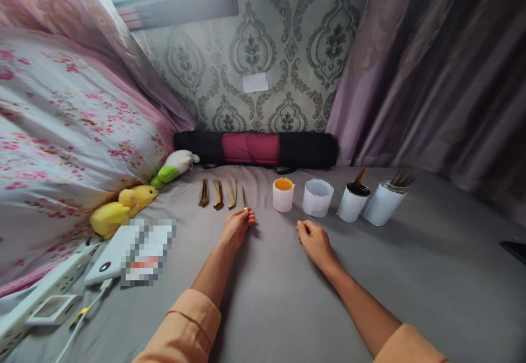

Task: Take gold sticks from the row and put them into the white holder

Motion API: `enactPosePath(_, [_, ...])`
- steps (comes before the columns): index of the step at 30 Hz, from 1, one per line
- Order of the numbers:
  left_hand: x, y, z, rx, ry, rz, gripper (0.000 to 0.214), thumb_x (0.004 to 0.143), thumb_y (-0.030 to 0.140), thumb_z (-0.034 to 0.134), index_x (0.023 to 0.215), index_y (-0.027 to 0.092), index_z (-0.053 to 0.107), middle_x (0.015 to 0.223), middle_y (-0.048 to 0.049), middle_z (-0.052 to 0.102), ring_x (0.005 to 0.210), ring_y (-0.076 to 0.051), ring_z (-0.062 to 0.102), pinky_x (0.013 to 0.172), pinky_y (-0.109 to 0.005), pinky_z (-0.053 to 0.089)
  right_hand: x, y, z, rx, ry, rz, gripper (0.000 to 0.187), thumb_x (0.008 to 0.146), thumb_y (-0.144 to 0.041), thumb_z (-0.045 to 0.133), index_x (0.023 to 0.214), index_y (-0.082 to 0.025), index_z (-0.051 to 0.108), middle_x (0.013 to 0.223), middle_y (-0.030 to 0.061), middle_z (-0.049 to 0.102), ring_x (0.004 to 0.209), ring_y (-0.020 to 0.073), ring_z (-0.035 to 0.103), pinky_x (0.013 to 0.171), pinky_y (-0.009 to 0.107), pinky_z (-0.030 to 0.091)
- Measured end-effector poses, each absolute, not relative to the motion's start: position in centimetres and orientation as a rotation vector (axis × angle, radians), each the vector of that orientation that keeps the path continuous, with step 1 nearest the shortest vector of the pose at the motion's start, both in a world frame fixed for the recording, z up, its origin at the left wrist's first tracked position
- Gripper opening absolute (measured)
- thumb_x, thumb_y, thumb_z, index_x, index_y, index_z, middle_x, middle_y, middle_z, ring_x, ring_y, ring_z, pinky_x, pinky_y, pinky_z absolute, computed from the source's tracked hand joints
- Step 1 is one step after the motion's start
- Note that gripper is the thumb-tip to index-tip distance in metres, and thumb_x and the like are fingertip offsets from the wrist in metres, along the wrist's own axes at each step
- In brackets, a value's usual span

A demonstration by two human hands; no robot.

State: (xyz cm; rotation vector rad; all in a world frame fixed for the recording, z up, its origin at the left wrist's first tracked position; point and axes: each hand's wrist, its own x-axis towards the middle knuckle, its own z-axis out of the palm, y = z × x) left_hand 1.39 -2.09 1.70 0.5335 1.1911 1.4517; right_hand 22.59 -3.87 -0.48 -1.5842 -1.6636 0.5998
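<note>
My left hand (237, 226) rests on the grey sheet (263, 286) with its fingers closed round the lower end of a thin gold utensil (244, 197). To its left lie three small bunches of gold utensils (218, 194). My right hand (313, 239) lies on the sheet with its fingers curled in; nothing shows in it. Just beyond it stand a white cup with orange inside (283, 194), an empty white cup (317, 197), a white cup with a dark brush (353, 200) and a white-wrapped jar of sticks (384, 201).
A black and red roll (255, 149) lies against the patterned wall. Yellow (121, 207) and green-white (175, 166) plush toys sit by the floral bedding at left. A power bank (110, 259), a power strip (45, 292) and cables lie at lower left. A curtain hangs at right.
</note>
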Motion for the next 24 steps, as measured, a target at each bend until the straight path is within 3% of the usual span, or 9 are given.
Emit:
enactPosePath(15, [5.1,-6.8,1.8,0.425,1.029,1.4,0.015,0.07,0.003,0.055,0.083,0.009,0.06,0.07,-0.0046,0.058,0.051,-0.004,0.053,0.048,-0.015,0.044,22.5,-4.2,-0.5,-1.532,-1.647,0.618,0.041,0.079,-0.044,0.032,0.071,-0.016,0.06,0.056,0.0031,0.058,0.051,0.0122,0.05,0.049,0.021,0.033])
enactPosePath(24, [6.9,-9.3,1.5,0.452,0.988,1.348,0.018,0.068,0.012,0.061,0.086,0.01,0.061,0.071,-0.005,0.059,0.052,-0.005,0.052,0.046,-0.016,0.041,22.5,-4.4,-0.2,-1.538,-1.663,0.59,0.042,0.08,-0.044,0.031,0.072,-0.016,0.06,0.059,0.0039,0.059,0.053,0.0121,0.05,0.05,0.021,0.034])
